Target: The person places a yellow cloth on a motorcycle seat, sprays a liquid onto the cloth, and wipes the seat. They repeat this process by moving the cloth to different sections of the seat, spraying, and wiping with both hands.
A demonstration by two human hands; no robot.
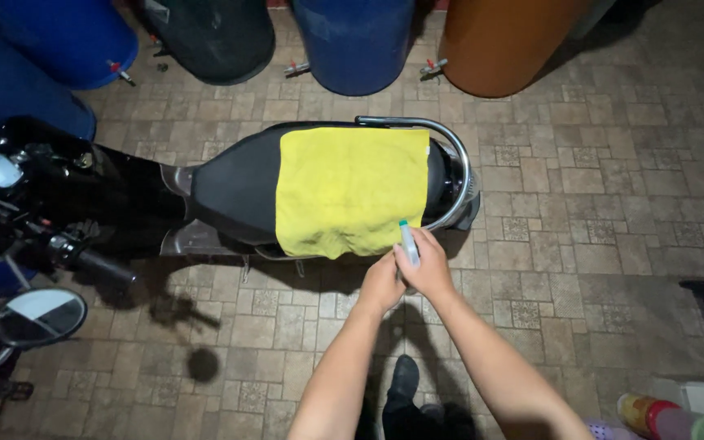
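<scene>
A yellow cloth (352,189) already lies spread over the black scooter's seat (234,189) while, just beside its rear edge, the right hand (427,269) grips a small bottle (409,242), the left hand (382,283) closed at its base.

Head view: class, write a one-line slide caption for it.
Both hands, left hand and right hand, grip a small white tube beside a yellow cloth draped over a black scooter seat.

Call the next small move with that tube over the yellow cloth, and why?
Probably tip the tube down and squeeze onto the cloth. The right hand holds it upright at the cloth's near edge, the left hand beside it, and the cloth lies flat on the seat.
</scene>
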